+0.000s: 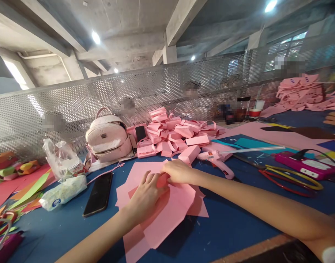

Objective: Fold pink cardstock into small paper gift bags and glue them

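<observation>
Both hands meet over a pink sheet [173,215] in the middle of the blue table, bending its far part upward. My left hand [148,195] has its fingers curled on the sheet's folded part, the thumb close to the right hand. With its fingers closed, my right hand [177,171] grips the sheet's far edge; the fingertips are partly hidden. More flat pink sheets [133,243] lie underneath, their corners sticking out on several sides. Just beyond the hands is a heap of folded pink pieces [170,135], box-like and some with strips.
A white glue gun [218,160] and scissors [290,179] lie to the right, near a magenta power strip [306,164]. At left are a phone [98,193], a tissue pack [64,191] and a backpack [107,138]. A perforated metal screen [156,86] stands behind. Another person's hand [334,118] shows far right.
</observation>
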The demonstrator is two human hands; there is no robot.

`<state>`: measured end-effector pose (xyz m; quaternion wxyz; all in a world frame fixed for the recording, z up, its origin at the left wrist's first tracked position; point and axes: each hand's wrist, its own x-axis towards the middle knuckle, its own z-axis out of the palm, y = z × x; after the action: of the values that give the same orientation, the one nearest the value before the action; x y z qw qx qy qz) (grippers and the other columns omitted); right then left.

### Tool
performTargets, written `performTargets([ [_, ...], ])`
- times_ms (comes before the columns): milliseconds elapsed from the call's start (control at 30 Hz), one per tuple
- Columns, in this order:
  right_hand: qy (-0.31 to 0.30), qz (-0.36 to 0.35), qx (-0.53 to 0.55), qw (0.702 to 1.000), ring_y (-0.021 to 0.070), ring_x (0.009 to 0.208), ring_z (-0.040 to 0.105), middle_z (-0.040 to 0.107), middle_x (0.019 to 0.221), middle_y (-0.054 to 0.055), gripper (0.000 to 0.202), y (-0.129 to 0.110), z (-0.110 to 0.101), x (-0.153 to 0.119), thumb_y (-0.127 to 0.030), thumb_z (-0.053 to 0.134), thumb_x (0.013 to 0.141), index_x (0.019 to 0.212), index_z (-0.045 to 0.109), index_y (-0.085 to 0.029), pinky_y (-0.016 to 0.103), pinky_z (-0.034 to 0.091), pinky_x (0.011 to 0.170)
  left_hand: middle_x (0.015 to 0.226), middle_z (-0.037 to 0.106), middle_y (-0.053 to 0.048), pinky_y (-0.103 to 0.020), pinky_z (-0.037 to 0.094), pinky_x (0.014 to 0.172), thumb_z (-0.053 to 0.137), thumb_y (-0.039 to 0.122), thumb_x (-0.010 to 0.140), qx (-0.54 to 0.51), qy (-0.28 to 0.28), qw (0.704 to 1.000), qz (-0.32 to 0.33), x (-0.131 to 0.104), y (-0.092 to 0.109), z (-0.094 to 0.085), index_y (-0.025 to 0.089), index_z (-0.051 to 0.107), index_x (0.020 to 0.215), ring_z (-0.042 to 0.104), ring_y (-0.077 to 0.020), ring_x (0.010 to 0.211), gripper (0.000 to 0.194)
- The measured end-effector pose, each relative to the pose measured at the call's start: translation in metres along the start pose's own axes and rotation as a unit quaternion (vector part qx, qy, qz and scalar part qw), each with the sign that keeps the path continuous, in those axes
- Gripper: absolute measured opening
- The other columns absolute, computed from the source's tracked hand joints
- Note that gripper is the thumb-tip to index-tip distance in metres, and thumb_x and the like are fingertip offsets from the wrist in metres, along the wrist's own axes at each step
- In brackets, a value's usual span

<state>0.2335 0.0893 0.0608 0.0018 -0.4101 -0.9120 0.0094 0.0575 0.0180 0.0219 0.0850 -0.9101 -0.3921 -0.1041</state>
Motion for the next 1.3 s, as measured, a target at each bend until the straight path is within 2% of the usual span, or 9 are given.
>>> performTargets([
  [167, 0.027, 0.007, 0.039, 0.999, 0.0297, 0.097, 0.069, 0.075, 0.102, 0.01, 0.017, 0.015, 0.01, 0.006, -0.015, 0.068, 0.073, 0.09, 0.074, -0.018, 0.029, 0.039, 0.067, 0.13, 0.055, -0.01, -0.05, 0.042, 0.107, 0.046, -0.002, 0.08, -0.121, 0.116, 0.985, -0.051, 0.005, -0.024, -0.022, 0.029, 0.07, 0.119, 0.05, -0.028, 0.123, 0.056],
  [233, 0.047, 0.016, 0.064, 0.997, 0.0288, 0.095, 0.069, 0.074, 0.1, 0.011, 0.017, 0.024, 0.015, 0.011, -0.01, 0.064, 0.073, 0.087, 0.072, -0.016, 0.028, 0.038, 0.066, 0.126, 0.058, -0.01, -0.046, 0.041, 0.108, 0.045, 0.004, 0.085, -0.229, 0.217, 0.945, -0.091, 0.006, -0.041, -0.036, 0.025, 0.067, 0.123, 0.053, -0.0261, 0.123, 0.049],
  [300, 0.069, 0.027, 0.099, 0.992, 0.0274, 0.091, 0.068, 0.074, 0.095, 0.01, 0.017, 0.032, 0.019, 0.016, -0.008, 0.061, 0.072, 0.084, 0.071, -0.016, 0.027, 0.038, 0.064, 0.126, 0.061, -0.008, -0.045, 0.035, 0.113, 0.053, 0.017, 0.088, -0.338, 0.328, 0.869, -0.155, 0.006, -0.062, -0.045, 0.024, 0.068, 0.118, 0.051, -0.0269, 0.127, 0.034],
  [400, 0.103, 0.036, 0.169, 0.98, 0.0248, 0.09, 0.068, 0.073, 0.092, 0.008, 0.021, 0.039, 0.022, 0.022, -0.008, 0.06, 0.072, 0.088, 0.071, -0.016, 0.025, 0.039, 0.065, 0.131, 0.059, -0.009, -0.047, 0.037, 0.111, 0.053, 0.031, 0.09, -0.389, 0.372, 0.817, -0.207, 0.003, -0.093, -0.039, 0.023, 0.061, 0.12, 0.052, -0.0284, 0.126, 0.032],
  [567, 0.143, 0.035, 0.308, 0.94, 0.0213, 0.079, 0.067, 0.072, 0.08, 0.003, 0.018, 0.041, 0.026, 0.031, -0.017, 0.063, 0.076, 0.092, 0.071, -0.016, 0.025, 0.044, 0.063, 0.112, 0.071, -0.013, -0.049, 0.052, 0.093, 0.067, 0.039, 0.082, -0.537, 0.239, 0.779, -0.219, -0.001, -0.114, -0.009, 0.018, 0.066, 0.113, 0.067, -0.0321, 0.104, 0.037],
  [800, 0.208, 0.102, 0.455, 0.86, 0.0171, 0.063, 0.061, 0.058, 0.062, -0.001, 0.011, 0.042, 0.046, 0.038, -0.025, 0.053, 0.082, 0.082, 0.059, -0.016, 0.024, 0.047, 0.053, 0.123, 0.067, -0.016, -0.053, 0.052, 0.096, 0.09, 0.051, 0.058, -0.698, 0.0, 0.709, -0.1, -0.002, -0.076, -0.009, 0.021, 0.061, 0.128, 0.068, -0.036, 0.109, 0.081],
  [900, 0.224, 0.127, 0.485, 0.836, 0.0163, 0.061, 0.058, 0.055, 0.063, -0.002, 0.005, 0.037, 0.047, 0.036, -0.022, 0.052, 0.079, 0.079, 0.055, -0.018, 0.024, 0.047, 0.052, 0.105, 0.07, -0.01, -0.044, 0.052, 0.094, 0.086, 0.044, 0.071, -0.758, 0.022, 0.638, -0.132, 0.003, -0.058, -0.004, 0.02, 0.065, 0.116, 0.069, -0.0275, 0.1, 0.055],
  [1067, 0.212, 0.111, 0.512, 0.825, 0.0169, 0.073, 0.064, 0.066, 0.083, 0.003, 0.015, 0.025, 0.041, 0.033, -0.014, 0.048, 0.08, 0.087, 0.061, -0.018, 0.024, 0.053, 0.06, 0.07, 0.062, 0.0, -0.026, 0.052, 0.07, 0.079, 0.044, 0.082, -0.767, 0.098, 0.608, -0.178, 0.009, -0.054, 0.011, 0.016, 0.064, 0.083, 0.061, -0.0123, 0.066, 0.032],
  [1300, 0.177, 0.07, 0.512, 0.838, 0.0231, 0.099, 0.068, 0.071, 0.104, 0.006, 0.025, 0.015, 0.042, 0.029, -0.029, 0.048, 0.094, 0.11, 0.065, -0.023, 0.031, 0.058, 0.077, 0.1, 0.074, -0.006, -0.034, 0.055, 0.086, 0.077, 0.048, 0.082, -0.76, 0.186, 0.589, -0.202, 0.009, -0.066, 0.018, 0.021, 0.067, 0.106, 0.07, -0.0223, 0.096, 0.037],
])
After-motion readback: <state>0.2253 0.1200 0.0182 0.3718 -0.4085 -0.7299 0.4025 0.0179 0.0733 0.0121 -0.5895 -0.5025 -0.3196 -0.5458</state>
